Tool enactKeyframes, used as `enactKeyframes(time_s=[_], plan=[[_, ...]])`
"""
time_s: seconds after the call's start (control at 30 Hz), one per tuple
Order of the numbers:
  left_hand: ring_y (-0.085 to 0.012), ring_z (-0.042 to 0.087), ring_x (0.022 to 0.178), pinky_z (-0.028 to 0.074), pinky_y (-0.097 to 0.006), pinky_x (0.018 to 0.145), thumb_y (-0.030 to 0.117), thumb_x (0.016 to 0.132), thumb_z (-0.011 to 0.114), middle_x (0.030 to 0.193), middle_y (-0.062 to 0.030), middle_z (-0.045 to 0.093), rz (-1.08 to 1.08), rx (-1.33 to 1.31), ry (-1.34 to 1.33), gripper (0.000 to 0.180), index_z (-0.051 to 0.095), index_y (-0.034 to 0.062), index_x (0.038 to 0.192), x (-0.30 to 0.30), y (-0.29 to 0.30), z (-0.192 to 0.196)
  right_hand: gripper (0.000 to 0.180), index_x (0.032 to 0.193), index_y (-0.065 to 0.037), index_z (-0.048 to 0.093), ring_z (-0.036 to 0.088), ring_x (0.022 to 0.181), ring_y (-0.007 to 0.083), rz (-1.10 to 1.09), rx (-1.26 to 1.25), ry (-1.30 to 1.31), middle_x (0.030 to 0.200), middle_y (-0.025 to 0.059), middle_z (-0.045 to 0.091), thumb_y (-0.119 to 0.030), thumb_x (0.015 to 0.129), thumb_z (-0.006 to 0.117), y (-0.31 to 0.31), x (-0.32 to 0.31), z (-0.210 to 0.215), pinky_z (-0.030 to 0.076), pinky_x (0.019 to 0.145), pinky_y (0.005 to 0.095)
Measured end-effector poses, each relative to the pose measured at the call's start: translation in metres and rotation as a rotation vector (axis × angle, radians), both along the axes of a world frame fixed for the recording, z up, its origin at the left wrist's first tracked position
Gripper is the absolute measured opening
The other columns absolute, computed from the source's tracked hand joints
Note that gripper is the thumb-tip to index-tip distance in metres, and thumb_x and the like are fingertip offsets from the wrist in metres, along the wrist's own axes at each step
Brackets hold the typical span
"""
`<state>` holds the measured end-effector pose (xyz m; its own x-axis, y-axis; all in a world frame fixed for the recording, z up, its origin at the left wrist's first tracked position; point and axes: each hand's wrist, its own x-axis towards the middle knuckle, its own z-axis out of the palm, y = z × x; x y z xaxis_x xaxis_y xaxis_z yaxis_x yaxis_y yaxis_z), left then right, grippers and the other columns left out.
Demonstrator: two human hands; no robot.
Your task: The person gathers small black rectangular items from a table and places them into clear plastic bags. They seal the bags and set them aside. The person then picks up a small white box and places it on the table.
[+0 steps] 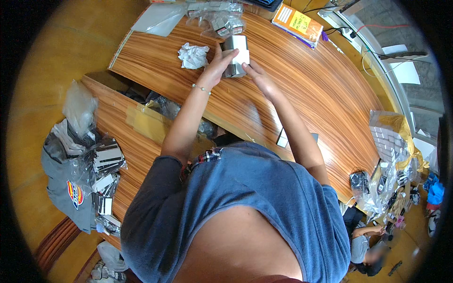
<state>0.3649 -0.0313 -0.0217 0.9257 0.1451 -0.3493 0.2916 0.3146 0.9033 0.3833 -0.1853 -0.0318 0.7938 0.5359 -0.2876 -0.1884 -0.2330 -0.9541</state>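
Near the far side of the wooden table, both of my hands are at a small white-and-grey box-like bundle [241,56]. My left hand [218,65] grips its left side, with the thumb lying across the top. From the right, my right hand [262,81] presses its fingers against the lower right edge. Whether the bundle is one box or several flat pieces, I cannot tell. A crumpled white paper [193,56] lies just left of my left hand. Beyond the bundle are clear plastic bags [222,21] with small packets in them.
An open drawer [155,106] gapes below my left forearm. A grey bag [71,181] and packs of white-and-black cards [109,156] lie at the left. Orange notebooks [297,24] rest at the far right. Plastic packaging [384,181] crowds the right edge. Another person [362,245] is at the lower right.
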Motion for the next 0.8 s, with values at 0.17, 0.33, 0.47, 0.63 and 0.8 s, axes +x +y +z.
enactKeyframes(time_s=[0.17, 0.33, 0.47, 0.63, 0.8], plan=[[-0.0188, 0.039, 0.116, 0.032, -0.030, 0.095, 0.038, 0.085, 0.052, 0.126, -0.0118, 0.042, -0.138, -0.046, -0.064, 0.068, 0.023, -0.0010, 0.133, 0.003, 0.020, -0.035, 0.041, 0.119, -0.005, 0.047, 0.049, 0.100, 0.0208, 0.055, 0.054, -0.130, 0.104, 0.0107, 0.056, -0.034, 0.089, 0.047, 0.012, -0.003, -0.006, 0.038, 0.087, 0.0304], [-0.0291, 0.037, 0.118, 0.031, -0.037, 0.096, 0.038, 0.083, 0.052, 0.128, -0.0166, 0.039, 0.038, 0.714, -0.258, 0.062, 0.035, -0.0003, 0.128, 0.014, 0.032, -0.024, 0.036, 0.110, -0.006, 0.052, 0.052, 0.086, 0.0221, -0.151, -0.006, -0.432, 0.098, 0.0136, 0.053, -0.008, 0.076, 0.062, 0.020, 0.033, -0.039, 0.042, 0.081, 0.0305], [-0.0421, 0.034, 0.116, 0.031, -0.044, 0.096, 0.037, 0.080, 0.055, 0.132, -0.0183, 0.033, -0.043, 1.270, -0.345, 0.046, 0.048, 0.0177, 0.121, 0.017, -0.001, 0.007, 0.033, 0.100, -0.003, 0.054, 0.051, 0.084, 0.0223, 0.003, 0.156, -0.508, 0.097, 0.0139, 0.052, -0.007, 0.070, 0.067, 0.020, 0.052, -0.055, 0.043, 0.077, 0.0311], [-0.0414, 0.040, 0.111, 0.039, -0.045, 0.090, 0.031, 0.082, 0.053, 0.137, -0.0156, 0.024, -0.083, 1.331, -0.263, 0.034, 0.054, 0.0223, 0.115, 0.014, -0.011, 0.002, 0.027, 0.094, -0.003, 0.055, 0.052, 0.083, 0.0171, 0.228, 0.041, -0.685, 0.092, 0.0083, 0.055, -0.006, 0.071, 0.068, 0.016, 0.071, -0.046, 0.043, 0.073, 0.0295], [-0.0416, 0.042, 0.108, 0.039, -0.045, 0.090, 0.028, 0.085, 0.049, 0.136, -0.0143, 0.027, -0.100, 1.379, -0.270, 0.030, 0.054, 0.0264, 0.114, 0.015, -0.014, 0.005, 0.014, 0.086, -0.004, 0.058, 0.050, 0.073, 0.0105, 0.139, 0.290, -0.285, 0.081, 0.0013, 0.059, -0.004, 0.074, 0.066, 0.016, 0.069, -0.057, 0.042, 0.067, 0.0249]])
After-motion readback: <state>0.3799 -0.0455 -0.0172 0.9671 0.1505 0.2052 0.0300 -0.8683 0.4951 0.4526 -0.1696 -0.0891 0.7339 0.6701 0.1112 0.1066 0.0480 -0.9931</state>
